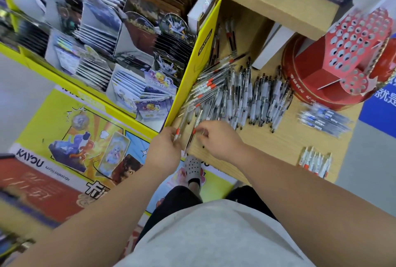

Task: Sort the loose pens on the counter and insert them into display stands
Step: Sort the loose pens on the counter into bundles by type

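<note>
Sorting step going on here. The loose pens [225, 95] are lying in a heap mid-frame on the counter [267, 142], and I'm picking at its lower-left edge. My left hand [166, 148] is curling round one red-grip pen [179, 129], and my right hand [216, 138] is pinching a second pen [191, 138]. Next, I'm guessing, comes carrying them to the red display stand [342, 58] at upper right and lining tips up with its holes.

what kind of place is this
Most likely a stationery or toy shop: a yellow card rack, a red pen stand full of empty holes, and heaps of loose pens on the counter.
</note>
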